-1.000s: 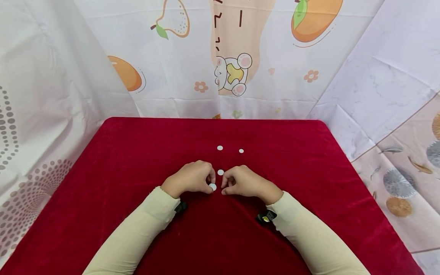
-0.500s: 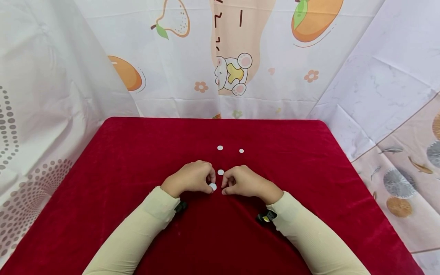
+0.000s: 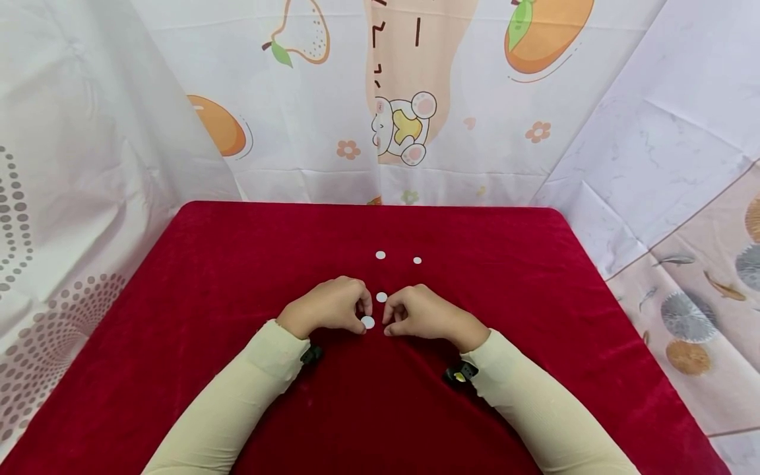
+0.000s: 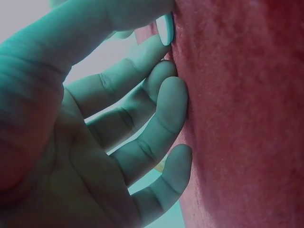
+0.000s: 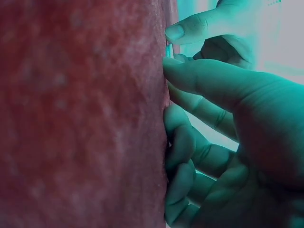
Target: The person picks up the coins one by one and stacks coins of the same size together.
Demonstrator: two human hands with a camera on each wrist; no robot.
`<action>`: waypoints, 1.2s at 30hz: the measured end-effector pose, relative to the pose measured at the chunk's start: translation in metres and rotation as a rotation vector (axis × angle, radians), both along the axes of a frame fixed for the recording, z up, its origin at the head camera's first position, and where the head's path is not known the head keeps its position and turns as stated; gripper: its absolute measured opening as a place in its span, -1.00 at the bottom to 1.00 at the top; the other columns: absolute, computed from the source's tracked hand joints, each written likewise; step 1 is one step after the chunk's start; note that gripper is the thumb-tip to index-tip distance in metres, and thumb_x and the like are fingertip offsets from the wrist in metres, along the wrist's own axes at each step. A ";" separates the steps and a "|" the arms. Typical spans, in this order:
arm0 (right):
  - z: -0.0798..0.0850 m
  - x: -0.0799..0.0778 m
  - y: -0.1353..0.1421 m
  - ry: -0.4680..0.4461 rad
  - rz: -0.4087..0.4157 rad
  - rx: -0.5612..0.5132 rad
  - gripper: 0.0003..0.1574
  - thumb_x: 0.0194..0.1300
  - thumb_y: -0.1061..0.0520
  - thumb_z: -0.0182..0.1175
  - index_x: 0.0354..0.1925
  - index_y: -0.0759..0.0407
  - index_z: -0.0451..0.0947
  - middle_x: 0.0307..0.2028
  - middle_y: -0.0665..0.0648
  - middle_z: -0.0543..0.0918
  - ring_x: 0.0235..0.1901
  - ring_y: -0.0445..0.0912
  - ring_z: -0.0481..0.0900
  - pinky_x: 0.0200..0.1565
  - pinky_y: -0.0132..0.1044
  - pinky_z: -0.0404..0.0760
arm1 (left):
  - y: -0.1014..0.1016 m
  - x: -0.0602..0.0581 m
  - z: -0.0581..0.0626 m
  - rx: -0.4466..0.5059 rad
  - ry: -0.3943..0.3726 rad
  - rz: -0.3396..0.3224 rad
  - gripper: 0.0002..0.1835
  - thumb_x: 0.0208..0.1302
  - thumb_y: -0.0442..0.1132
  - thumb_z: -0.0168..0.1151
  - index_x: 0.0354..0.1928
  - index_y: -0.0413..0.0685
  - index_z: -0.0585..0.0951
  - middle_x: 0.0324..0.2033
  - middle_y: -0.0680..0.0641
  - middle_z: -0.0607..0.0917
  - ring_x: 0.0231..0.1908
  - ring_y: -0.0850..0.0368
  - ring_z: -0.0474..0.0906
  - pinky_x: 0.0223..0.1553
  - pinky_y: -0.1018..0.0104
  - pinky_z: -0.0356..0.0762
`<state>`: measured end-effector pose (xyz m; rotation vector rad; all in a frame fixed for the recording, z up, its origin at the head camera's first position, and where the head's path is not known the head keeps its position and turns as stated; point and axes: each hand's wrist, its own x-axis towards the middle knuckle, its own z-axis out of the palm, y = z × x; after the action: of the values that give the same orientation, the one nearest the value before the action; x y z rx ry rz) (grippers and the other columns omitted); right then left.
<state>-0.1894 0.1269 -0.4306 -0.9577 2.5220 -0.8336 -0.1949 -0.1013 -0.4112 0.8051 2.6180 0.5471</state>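
In the head view my left hand (image 3: 332, 305) rests on the red cloth, its thumb and index finger at either side of a small white round disc (image 3: 368, 322). The left wrist view shows this disc (image 4: 165, 29) edge-on between the thumb and index fingertips, against the cloth. A short way to the right, my right hand (image 3: 430, 313) rests on the cloth with loosely bent fingers and a gap between thumb and index finger, holding nothing. Another white disc (image 3: 382, 297) lies flat just beyond the gap between both hands. What kind of discs these are cannot be told.
Farther back lie two more white discs, one disc (image 3: 380, 255) near the middle and a smaller disc (image 3: 417, 260) to its right. The red cloth (image 3: 237, 251) covers the whole table. A printed white curtain (image 3: 297, 132) hangs behind the far edge.
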 end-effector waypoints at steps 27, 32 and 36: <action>0.008 -0.015 -0.010 0.108 -0.060 0.043 -0.88 0.16 0.14 0.54 -0.34 -0.01 0.75 -0.46 -0.16 0.69 -0.43 -0.29 0.60 -0.29 -0.38 0.63 | -0.002 0.000 0.000 0.016 -0.028 0.001 -0.80 0.03 -0.20 0.63 -0.40 0.13 0.71 -0.36 0.12 0.66 -0.33 0.19 0.52 -0.23 0.28 0.56; 0.007 -0.020 -0.010 0.125 -0.104 0.049 -0.87 0.17 0.14 0.53 -0.31 0.01 0.75 -0.42 -0.13 0.70 -0.39 -0.25 0.59 -0.27 -0.36 0.63 | -0.002 0.001 0.001 0.017 -0.026 0.004 -0.80 0.03 -0.20 0.64 -0.41 0.11 0.71 -0.37 0.12 0.66 -0.35 0.20 0.51 -0.26 0.29 0.56; 0.006 -0.024 -0.010 0.136 -0.124 0.053 -0.81 0.16 0.12 0.53 -0.23 0.04 0.74 -0.40 -0.08 0.70 -0.38 -0.22 0.58 -0.24 -0.33 0.62 | -0.001 0.002 0.004 0.007 -0.029 0.012 -0.80 0.03 -0.19 0.64 -0.40 0.12 0.72 -0.37 0.11 0.66 -0.36 0.19 0.52 -0.27 0.29 0.56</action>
<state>-0.2130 0.1168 -0.4246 -0.8763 2.7285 -0.7558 -0.1928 -0.1024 -0.4072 0.7780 2.5980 0.5667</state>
